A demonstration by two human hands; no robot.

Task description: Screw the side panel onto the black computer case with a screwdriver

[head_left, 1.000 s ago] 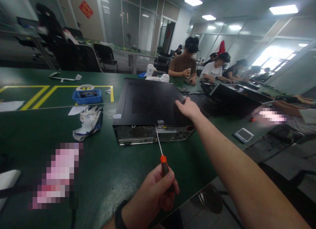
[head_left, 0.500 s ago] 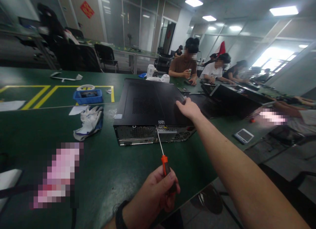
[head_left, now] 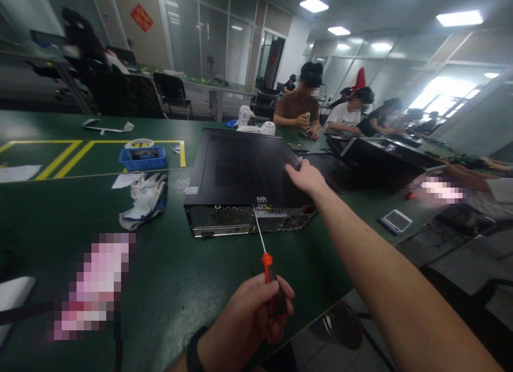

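Left hand (head_left: 256, 308) grips orange-and-black screwdriver (head_left: 267, 261), apparently turning at black metal computer case (head_left: 246, 171), mid-frame; steady pressure seems needed; right hand (head_left: 308, 177) grip unclear.

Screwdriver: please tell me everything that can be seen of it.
The screwdriver has a thin, metallic-looking shaft and an orange and dark handle, gripped by the left hand. It slants up and away, its tip at the near face's upper edge on the case; what it meets there is unclear.
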